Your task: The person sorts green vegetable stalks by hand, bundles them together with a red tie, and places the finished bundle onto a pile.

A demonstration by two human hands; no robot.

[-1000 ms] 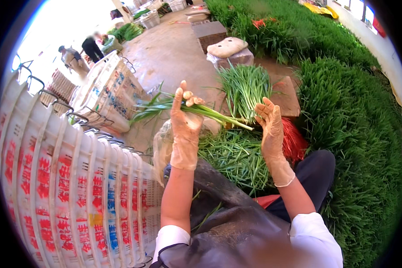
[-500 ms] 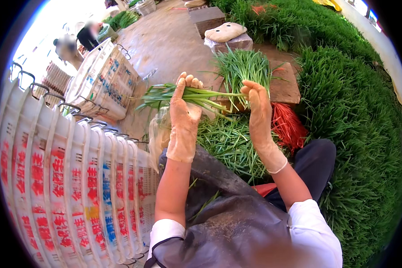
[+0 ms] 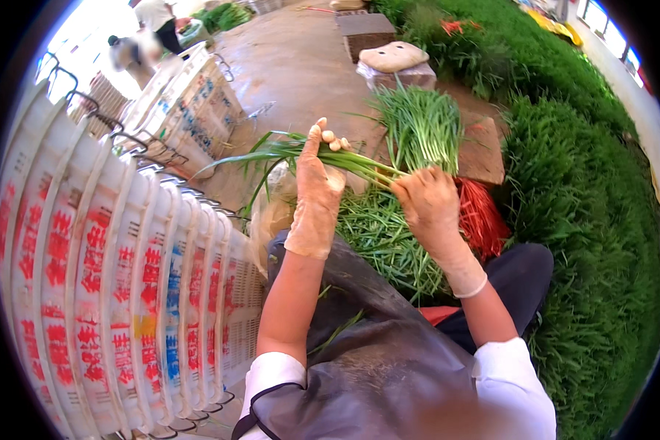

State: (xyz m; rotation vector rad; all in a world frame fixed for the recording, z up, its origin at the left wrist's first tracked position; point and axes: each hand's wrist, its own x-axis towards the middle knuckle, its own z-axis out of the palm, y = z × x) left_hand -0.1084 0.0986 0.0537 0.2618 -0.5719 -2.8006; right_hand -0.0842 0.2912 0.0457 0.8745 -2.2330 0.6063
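Observation:
My gloved left hand (image 3: 319, 176) is closed round a small bunch of green garlic chives (image 3: 275, 152), its leaf ends trailing off to the left. The pale stalk ends point right, to where my gloved right hand (image 3: 429, 202) has its fingers curled at their tips. Those fingertips seem to pinch the stalk ends, though the palm side is hidden. Just beyond the right hand, a larger pile of chives (image 3: 422, 125) rests on a brown block (image 3: 482, 150). Loose cut leaves (image 3: 381, 235) lie heaped below both hands, in front of my lap.
Stacked white crates (image 3: 125, 293) with red markings rise at my left; another crate stack (image 3: 187, 110) stands beyond. Red ties (image 3: 480, 220) hang beside the block. A cushioned seat (image 3: 393, 56) is ahead. Massed greens (image 3: 587, 242) fill the right side. People (image 3: 154, 22) are far left.
My right hand has gone from stretched fingers to curled ones at the stalk ends. The left hand still holds the bunch. The whole view has shifted slightly.

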